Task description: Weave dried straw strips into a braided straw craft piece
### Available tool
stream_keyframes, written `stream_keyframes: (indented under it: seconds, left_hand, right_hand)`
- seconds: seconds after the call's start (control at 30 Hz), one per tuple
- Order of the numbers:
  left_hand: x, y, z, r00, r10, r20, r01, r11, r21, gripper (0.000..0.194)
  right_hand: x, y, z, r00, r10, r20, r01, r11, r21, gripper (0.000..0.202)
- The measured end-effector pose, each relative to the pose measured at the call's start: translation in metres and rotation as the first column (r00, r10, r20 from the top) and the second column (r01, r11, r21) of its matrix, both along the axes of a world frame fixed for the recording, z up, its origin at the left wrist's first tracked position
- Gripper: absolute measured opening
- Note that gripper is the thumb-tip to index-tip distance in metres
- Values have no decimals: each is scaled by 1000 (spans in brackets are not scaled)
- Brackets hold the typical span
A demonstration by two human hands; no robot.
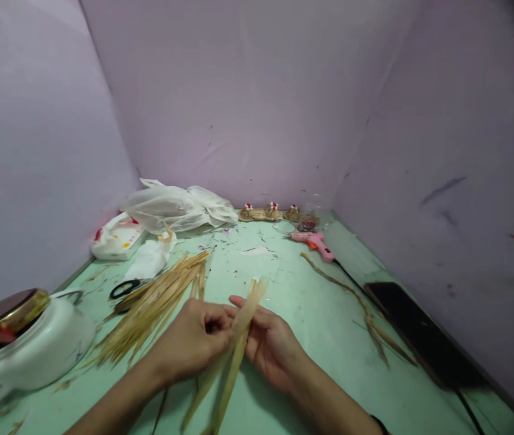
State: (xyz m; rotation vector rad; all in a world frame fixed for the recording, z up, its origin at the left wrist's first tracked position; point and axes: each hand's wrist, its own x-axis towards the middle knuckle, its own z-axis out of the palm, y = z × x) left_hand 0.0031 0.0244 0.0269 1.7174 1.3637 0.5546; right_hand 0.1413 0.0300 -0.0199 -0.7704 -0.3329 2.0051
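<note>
Above the near, middle part of the pale green tabletop [348,393], the left hand [196,335] has its fingertips together on a long, pale yellow, flat strip of dry fibre [244,320]. The strip lies across the fingers of the right hand [273,347]; whether these also pinch it, I cannot tell. Toward the left edge lies a straw-coloured bundle of thin fibres [157,311]; along the right edge, a black rectangular flat device [420,332].
</note>
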Motion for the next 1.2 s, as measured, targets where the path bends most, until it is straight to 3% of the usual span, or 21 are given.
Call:
stream_keyframes:
  seconds: [0.13, 0.27, 0.4, 0.47, 0.57, 0.63, 0.73, 0.83, 0.87, 0.93, 1.0, 1.1, 1.2]
  left_hand:
    - [16, -5, -16, 999, 36, 33, -35, 999, -16, 16]
    - [18, -2, -22, 973, 163, 161, -109, 946, -304, 15]
    - [21, 0, -27, 970, 163, 179, -55, 869, -491, 29]
    - [21, 1, -30, 982, 123, 141, -51, 903, -427, 34]
    - [13, 8, -36, 989, 97, -116, -105, 992, -68, 27]
    - [0, 17, -38, 935, 113, -335, -99, 993, 59, 22]
    - [-27, 32, -35, 834, 139, -534, -126, 990, 62, 23]
    - [-46, 42, -25, 720, 317, -617, -220, 948, 230, 24]
    - [-47, 43, -21, 719, 369, -589, -250, 928, 277, 25]
    - [-41, 40, -15, 811, 404, -423, -311, 910, 274, 27]
    - [-28, 33, -12, 920, 367, -137, -353, 928, 115, 29]
    - [-8, 22, -15, 913, 358, 195, -322, 927, -194, 46]
    - [0, 19, -20, 870, 362, 334, -263, 915, -305, 50]
  right_hand:
    - [6, 3, 3, 999, -33, 22, 33, 999, -2, 25]
    - [8, 5, 4, 994, -106, -21, 105, 994, -36, 20]
    - [9, 8, 5, 986, -157, -49, 152, 983, -101, 16]
    - [12, 9, 7, 981, -187, -44, 180, 976, -123, 13]
    - [20, 13, 10, 972, -233, 19, 233, 963, -136, 12]
    - [25, 17, 10, 967, -246, 71, 253, 959, -126, 11]
    - [29, 20, 7, 962, -238, 134, 250, 965, -78, 9]
    - [25, 18, 3, 966, -136, 220, 144, 989, -22, 9]
    - [23, 16, 2, 966, -75, 247, 81, 997, -16, 10]
    - [18, 12, 0, 959, 58, 276, -55, 998, -22, 16]
    - [15, 8, -2, 948, 164, 273, -165, 986, -20, 24]
    - [12, 4, -4, 931, 240, 276, -258, 966, 31, 33]
    - [10, 2, -5, 917, 269, 295, -305, 948, 85, 34]
